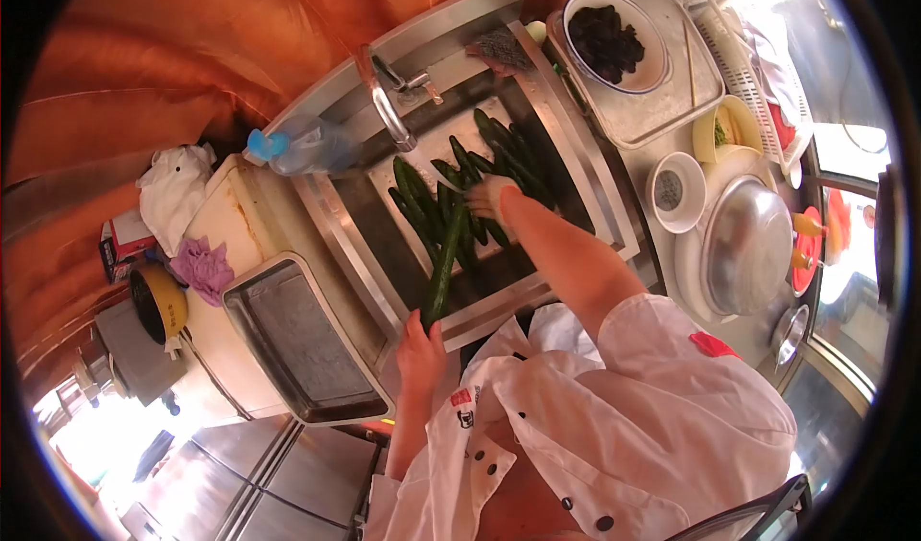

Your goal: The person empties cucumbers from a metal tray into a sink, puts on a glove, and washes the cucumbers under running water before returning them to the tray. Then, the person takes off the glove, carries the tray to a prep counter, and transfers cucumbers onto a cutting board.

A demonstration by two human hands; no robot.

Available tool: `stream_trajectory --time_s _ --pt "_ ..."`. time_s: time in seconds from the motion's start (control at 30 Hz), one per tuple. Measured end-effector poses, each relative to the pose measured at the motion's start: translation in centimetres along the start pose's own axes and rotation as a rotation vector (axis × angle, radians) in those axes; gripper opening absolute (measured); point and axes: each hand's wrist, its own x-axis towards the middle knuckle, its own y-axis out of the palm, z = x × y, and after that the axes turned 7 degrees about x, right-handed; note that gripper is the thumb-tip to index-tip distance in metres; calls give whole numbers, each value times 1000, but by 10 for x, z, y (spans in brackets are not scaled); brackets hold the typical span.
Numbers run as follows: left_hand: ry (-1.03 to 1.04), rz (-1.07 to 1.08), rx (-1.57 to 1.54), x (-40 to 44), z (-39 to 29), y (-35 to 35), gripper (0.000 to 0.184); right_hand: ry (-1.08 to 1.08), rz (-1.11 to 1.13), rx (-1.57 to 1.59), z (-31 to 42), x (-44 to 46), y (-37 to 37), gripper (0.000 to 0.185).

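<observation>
My left hand [420,351] is closed round the near end of a long dark-green cucumber [443,277], held slanting over the sink [374,244]. My right hand [492,198] is at the far end of that cucumber, below the tap [389,119]. Its fingers are blurred, so their grip is unclear. A thin stream of water seems to run beside them. Several more cucumbers [523,162] lie in the sink on both sides of my right hand, partly hidden by it.
A clear plastic bottle [312,148] with a blue cap stands left of the tap. An empty-looking metal tray [307,340] lies left of the sink. To the right are a bowl of black pieces [604,42], a white bowl [676,192] and a metal lid [748,244]. A scouring pad [501,50] sits behind.
</observation>
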Motion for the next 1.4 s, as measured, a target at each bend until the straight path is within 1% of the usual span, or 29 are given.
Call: stream_trajectory --time_s 0.1,0.17,0.2,0.23,0.3,0.33,0.4,0.43,0.5,0.53,0.6,0.63,0.7,0.73,0.8,0.83,0.9,0.93,0.97,1.0,1.03,1.1,1.13,1.17,1.23,1.27,1.3,1.37,1.4 --pt "-61 79 93 -4 1 -7 45 -214 -297 -1230 -7 32 -48 31" --pt "-179 163 7 -7 -16 -27 46 -299 -378 -1594 -10 30 -50 34" --pt "-226 145 15 -11 -22 -32 46 -371 -374 -1760 -12 30 -47 36" --pt "-257 141 -49 -16 -27 -35 45 -495 -291 -1949 -12 29 -45 38" --pt "-325 111 -109 -24 -32 -51 45 -954 41 -2342 -15 42 -50 35" --pt "-337 115 -181 -31 -33 -64 44 -982 91 -2350 -20 76 -70 35" --pt "-348 89 -350 -46 -31 -92 42 -1510 -218 -2154 -40 164 -98 30" --pt "-373 72 -350 -58 -25 -103 42 -1531 -183 -2151 -30 153 -84 30" --pt "-274 -136 -314 -84 -9 -124 42 -1021 -70 -2178 -5 126 -70 33" --pt "-288 -146 -310 -95 0 -131 42 -1033 -53 -2180 -4 126 -69 33" --pt "-463 -317 -606 -113 20 -144 41 -1006 -81 -2166 4 118 -73 34" --pt "-464 -334 -609 -118 34 -147 41 -1004 -90 -2162 6 115 -73 35" --pt "-510 -463 -318 -121 74 -140 40 -600 -52 -2522 9 97 -74 32" --pt "-503 -476 -328 -119 92 -135 40 -613 -69 -2528 15 85 -72 32" --pt "-524 -553 -139 -110 130 -120 39 -308 189 -2718 29 52 -63 29" --pt "-510 -569 -151 -105 149 -112 39 -320 159 -2722 42 24 -51 29" --pt "-448 -634 110 -98 175 -102 40 -65 459 -2768 57 -36 -31 31" --pt "-434 -670 286 -85 156 -114 40 -67 439 -2766 49 -30 -46 31" --pt "-425 -679 277 -70 137 -123 40 -181 429 -2646 40 -9 -70 35" --pt "-334 -693 238 -56 118 -130 38 -290 420 -2530 40 1 -83 44" --pt "-246 -705 200 -42 102 -129 37 -293 406 -2541 47 -23 -67 44" --pt "-88 -620 117 -11 71 -114 31 191 -119 -1945 56 -110 -13 67" --pt "-15 -537 39 6 54 -106 30 54 -95 -1714 49 -113 -28 81" --pt "61 -454 -39 23 35 -96 29 46 -114 -1710 45 -107 -34 81" --pt "96 -326 -286 57 2 -54 28 -203 -6 -1504 35 -90 -44 71" --pt "115 -319 -303 68 -19 -46 28 -142 -8 -1287 27 -79 -46 63" --pt "196 -250 -209 80 -40 -40 32 -89 -13 -1062 22 -75 -41 56" --pt "304 -170 -124 106 -73 -22 36 110 159 -556 22 -92 -16 40" --pt "195 -54 -182 123 -81 -4 40 101 215 -266 19 -106 4 37"
